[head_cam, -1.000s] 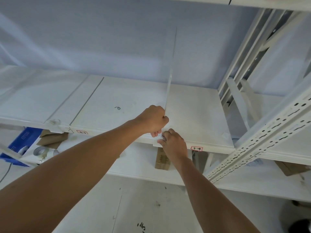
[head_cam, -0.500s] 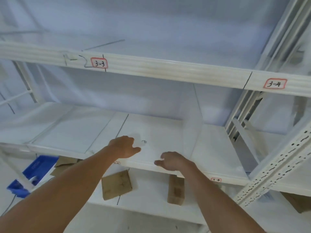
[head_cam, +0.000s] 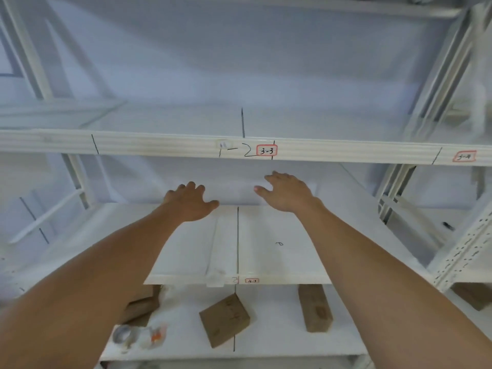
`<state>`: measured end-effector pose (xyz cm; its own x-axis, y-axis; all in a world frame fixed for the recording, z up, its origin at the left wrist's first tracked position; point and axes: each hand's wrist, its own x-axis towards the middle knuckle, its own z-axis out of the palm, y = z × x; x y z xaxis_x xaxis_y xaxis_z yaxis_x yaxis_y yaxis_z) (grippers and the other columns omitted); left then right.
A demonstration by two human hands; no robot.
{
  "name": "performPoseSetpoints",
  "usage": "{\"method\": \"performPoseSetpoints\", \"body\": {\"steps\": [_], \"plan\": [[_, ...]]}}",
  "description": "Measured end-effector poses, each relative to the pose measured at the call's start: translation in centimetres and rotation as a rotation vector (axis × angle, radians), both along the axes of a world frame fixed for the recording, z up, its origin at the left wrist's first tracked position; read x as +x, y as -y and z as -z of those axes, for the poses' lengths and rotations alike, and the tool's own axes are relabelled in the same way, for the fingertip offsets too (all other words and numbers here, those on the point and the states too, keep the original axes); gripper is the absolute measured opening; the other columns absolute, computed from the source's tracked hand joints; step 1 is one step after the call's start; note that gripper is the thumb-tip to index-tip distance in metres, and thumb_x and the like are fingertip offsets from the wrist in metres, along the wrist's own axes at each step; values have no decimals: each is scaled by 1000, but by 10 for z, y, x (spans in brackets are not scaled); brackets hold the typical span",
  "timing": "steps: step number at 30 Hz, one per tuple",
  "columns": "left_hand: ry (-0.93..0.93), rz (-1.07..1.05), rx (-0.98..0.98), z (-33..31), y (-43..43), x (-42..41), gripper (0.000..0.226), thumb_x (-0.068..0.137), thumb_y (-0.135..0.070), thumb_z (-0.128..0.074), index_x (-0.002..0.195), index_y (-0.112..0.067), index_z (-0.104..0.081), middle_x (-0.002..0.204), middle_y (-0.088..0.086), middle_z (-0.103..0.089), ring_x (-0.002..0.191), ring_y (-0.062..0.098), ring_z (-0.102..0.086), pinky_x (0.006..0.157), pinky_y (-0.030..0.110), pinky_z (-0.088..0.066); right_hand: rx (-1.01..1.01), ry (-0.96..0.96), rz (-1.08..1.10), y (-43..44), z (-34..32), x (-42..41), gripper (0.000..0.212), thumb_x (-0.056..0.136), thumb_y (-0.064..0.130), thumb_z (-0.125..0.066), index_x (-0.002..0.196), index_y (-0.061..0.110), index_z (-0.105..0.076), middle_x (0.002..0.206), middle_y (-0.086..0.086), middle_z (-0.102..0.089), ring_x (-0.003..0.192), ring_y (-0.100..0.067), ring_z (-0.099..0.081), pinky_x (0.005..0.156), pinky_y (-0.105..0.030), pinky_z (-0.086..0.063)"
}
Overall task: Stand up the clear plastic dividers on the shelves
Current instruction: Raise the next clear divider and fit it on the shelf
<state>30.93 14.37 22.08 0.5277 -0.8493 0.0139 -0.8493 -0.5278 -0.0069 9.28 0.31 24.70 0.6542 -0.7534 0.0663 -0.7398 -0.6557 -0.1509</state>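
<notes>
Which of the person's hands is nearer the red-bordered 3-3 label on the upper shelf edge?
Right. The right hand reaches up just below the 3-3 label; the left hand is lower and further left.

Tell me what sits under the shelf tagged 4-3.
On the lower shelf under the 4-3 shelf: three brown cardboard boxes and a tape roll. The forearms and the shelf cover whatever lies further left, right or back.
</notes>
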Motion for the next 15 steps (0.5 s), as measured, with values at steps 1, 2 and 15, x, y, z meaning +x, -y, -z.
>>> {"method": "performPoseSetpoints", "body": {"steps": [1,2,15], "plan": [[3,-1,0,-5,-5,6,79,93,-73,-33,153,-23,-38,157,7,-39,143,30,-39,111,51,-37,-3,-11,0,-6,-3,7,74,97,69,-28,158,26,-25,168,2,-13,153,-23,-12,122,-42,-13],[6,-8,-4,-10,-12,12,79,93,-73,-32,154,-23,-37,158,7,-38,144,30,-38,111,50,-37,-7,-17,-4,-13,-5,13,73,98,68,-28,158,26,-25,168,2,-12,153,-23,-12,122,-42,-13],[-13,-96,-64,-25,-82,70,72,96,-66,-30,154,-23,-37,159,7,-39,144,31,-37,112,50,-34,-54,-7,-66,-82,-15,84,70,100,64,-28,157,23,-28,167,0,-16,152,-25,-16,120,-43,-18]]}}
